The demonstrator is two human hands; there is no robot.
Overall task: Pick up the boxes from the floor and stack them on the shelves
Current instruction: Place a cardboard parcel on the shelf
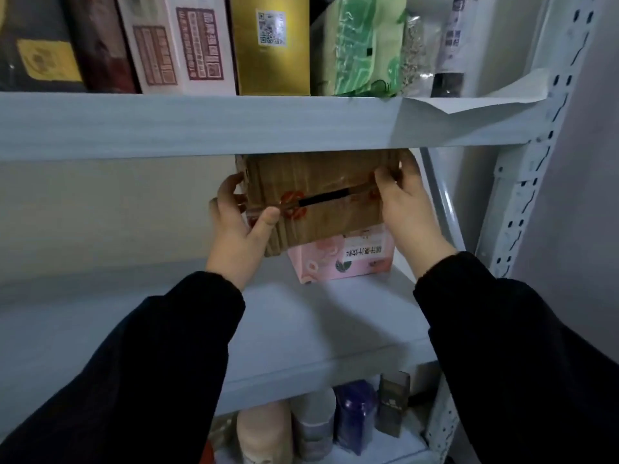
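Note:
A brown cardboard box [321, 192], taped and marked with red stamps and a black stripe, is held between both hands inside the middle shelf bay. My left hand [239, 226] grips its left edge, thumb on the front face. My right hand [407, 209] clasps its right edge. The box rests on or just above a pink box [345, 262] standing on the middle shelf [301, 329]. Its top is hidden behind the upper shelf's front edge [234, 125].
The upper shelf carries upright boxes, among them a gold one [271, 45] and a white one [187, 45], plus a green packet [365, 45]. Tins and jars [355, 416] stand on the lower shelf. A perforated white upright [522, 195] bounds the right side.

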